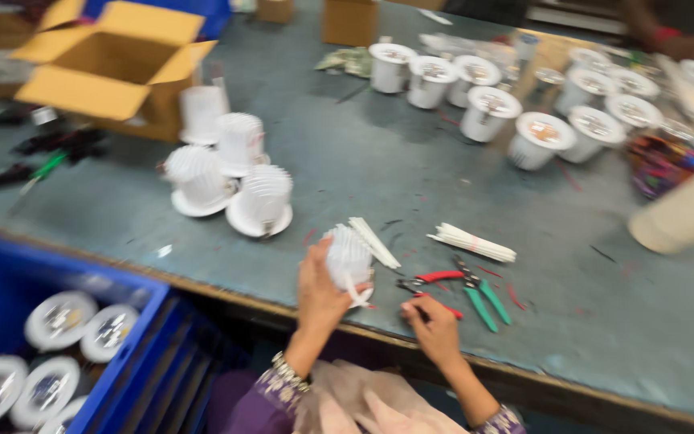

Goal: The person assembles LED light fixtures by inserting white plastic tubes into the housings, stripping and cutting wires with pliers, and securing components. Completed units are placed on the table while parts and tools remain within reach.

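Nearest, at the table's front edge (pixel 226 291), the left hand (pixel 319 288) is wrapped around a white ribbed lamp housing (pixel 348 257), fingers closed on its finned side so that it sits just above the table top. The right hand (pixel 431 321) rests close by with its fingers curled at the red-handled cutters (pixel 431 283); the picture is blurred here, so I cannot tell whether it has really closed on them or only touches them.

The housing looks light and stiff, a thin moulded shell with fins. The fins give a good non-slip hold around the body, as the left hand has it. The broad flange at its base is probably the part most easily chipped or bent, and a short white strip hangs from it that looks easy to snag.

Just beside the cutters lie green-handled pliers (pixel 485 301), and beyond them a bundle of white strips (pixel 471 243). To the lower left a blue crate (pixel 126 354) holds round white lamps face up. Farther back stand four more ribbed housings (pixel 230 181) in a cluster, then an open cardboard box (pixel 110 68). Across the far right runs a row of white lamp bodies (pixel 524 112), and another person's arm (pixel 668 36) shows at the top edge.
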